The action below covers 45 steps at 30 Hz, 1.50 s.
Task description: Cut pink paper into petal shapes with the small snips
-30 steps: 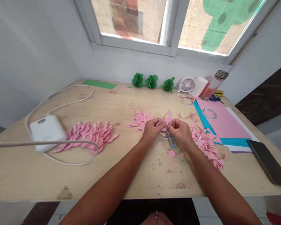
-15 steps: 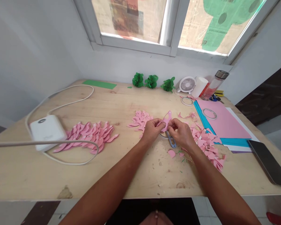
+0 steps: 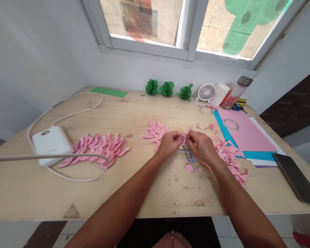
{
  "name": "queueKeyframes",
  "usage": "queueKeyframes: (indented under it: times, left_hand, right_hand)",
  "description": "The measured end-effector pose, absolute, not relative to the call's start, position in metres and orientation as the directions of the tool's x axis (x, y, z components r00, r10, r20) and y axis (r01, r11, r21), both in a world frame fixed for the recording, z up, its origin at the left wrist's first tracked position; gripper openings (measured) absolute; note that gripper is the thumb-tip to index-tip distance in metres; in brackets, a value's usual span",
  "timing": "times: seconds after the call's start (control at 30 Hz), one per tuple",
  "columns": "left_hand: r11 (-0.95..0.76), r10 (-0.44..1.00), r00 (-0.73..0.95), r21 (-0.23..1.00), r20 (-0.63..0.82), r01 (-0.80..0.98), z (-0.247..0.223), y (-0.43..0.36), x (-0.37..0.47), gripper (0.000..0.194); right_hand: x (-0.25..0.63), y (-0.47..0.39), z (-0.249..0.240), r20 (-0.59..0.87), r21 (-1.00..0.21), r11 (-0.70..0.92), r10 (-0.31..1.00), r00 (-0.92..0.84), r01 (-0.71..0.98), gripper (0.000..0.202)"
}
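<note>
Between my fingertips is a small pink paper piece, partly covered by the fingers. My left hand pinches its left side, and my right hand pinches its right side. A pink tip pokes up above the right fingers. Just under the hands lies a blue-grey handled tool, its far end hidden, beside a ring of which only a bit of rim shows. To the left of my left hand is a small pile of pink paper petals. Pink paper scraps spread out beyond my right hand.
A larger heap of curled pink petals lies left, by a white power bank with a looping cable. Green paper balls line the wall. At right are a small fan, bottle, coloured sheets, tape roll and phone.
The pink paper stood up above my fingers before; now it sits lower and mostly behind them. My right hand has turned slightly over it. The other things lie as before.
</note>
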<state>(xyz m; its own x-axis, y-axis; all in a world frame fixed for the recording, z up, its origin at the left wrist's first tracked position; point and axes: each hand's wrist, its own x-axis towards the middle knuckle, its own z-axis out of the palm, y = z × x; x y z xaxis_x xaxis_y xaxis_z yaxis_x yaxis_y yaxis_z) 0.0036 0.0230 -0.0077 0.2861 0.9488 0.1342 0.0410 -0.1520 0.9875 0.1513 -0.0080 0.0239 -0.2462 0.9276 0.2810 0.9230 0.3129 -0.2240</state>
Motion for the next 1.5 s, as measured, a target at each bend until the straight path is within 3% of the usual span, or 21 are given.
queueKeyframes:
  times: [0.1, 0.5, 1.5]
  left_hand:
    - [-0.174, 0.941, 0.306, 0.983, 0.147, 0.063, -0.0076, 0.0226, 0.0035, 0.016]
    - [-0.224, 0.926, 0.333, 0.969, 0.177, 0.108, -0.0103, 0.0228, 0.0030, 0.016]
    - [-0.253, 0.918, 0.349, 0.956, 0.188, 0.151, -0.0148, 0.0226, 0.0035, 0.019]
  right_hand:
    - [0.1522, -0.0089, 0.0257, 0.261, -0.145, 0.320, 0.925, -0.275, 0.936, 0.011]
    - [0.1524, -0.0099, 0.0274, 0.255, -0.020, 0.339, 0.911, -0.323, 0.941, 0.016]
    - [0.1497, -0.0098, 0.0256, 0.301, 0.036, 0.345, 0.891, -0.340, 0.938, 0.013]
